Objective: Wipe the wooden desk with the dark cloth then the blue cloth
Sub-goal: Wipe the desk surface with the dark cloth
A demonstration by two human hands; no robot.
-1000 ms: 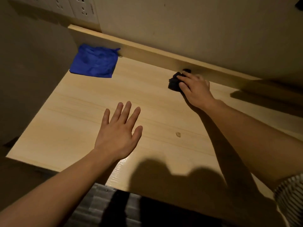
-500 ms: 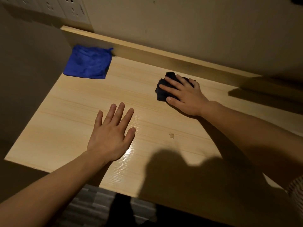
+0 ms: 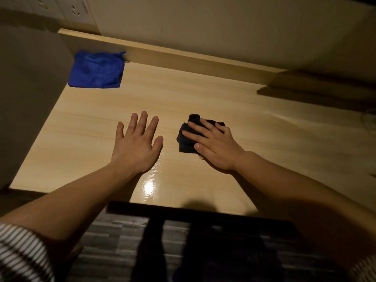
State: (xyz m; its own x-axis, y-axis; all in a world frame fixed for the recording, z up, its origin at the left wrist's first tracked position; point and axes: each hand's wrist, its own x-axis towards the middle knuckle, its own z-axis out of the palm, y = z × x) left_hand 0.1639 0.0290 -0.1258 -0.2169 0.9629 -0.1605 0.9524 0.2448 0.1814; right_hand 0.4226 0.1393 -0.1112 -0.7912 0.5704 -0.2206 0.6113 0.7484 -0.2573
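since the earlier frames the right hand [image 3: 215,147] has come from the back edge of the wooden desk [image 3: 223,94] toward the middle and nearer to the person, and it has brought the dark cloth [image 3: 188,137] with it. now this hand lies palm down on the dark cloth, fingers spread and pressing it flat on the desk; the cloth is bunched and shows at the 10 o'clock side of the hand, under the fingertips. the hand is not closed around the cloth, it only presses on top. the left hand [image 3: 136,145] is open too, fingers apart and pointing to 12 o'clock, palm down low over the desk, holding nothing; i cannot tell if it touches the wood. it is just beside the dark cloth, at its 9 o'clock. the blue cloth [image 3: 96,71] lies flat in the far corner of the desk, at 11 o'clock from the left hand, well apart from both hands, with one edge against the raised wooden back strip [image 3: 183,55]. a bright reflection [image 3: 149,187] shines on the desk near its front edge, at 6 o'clock from the left hand. striped sleeves [image 3: 22,255] show at the bottom corners.
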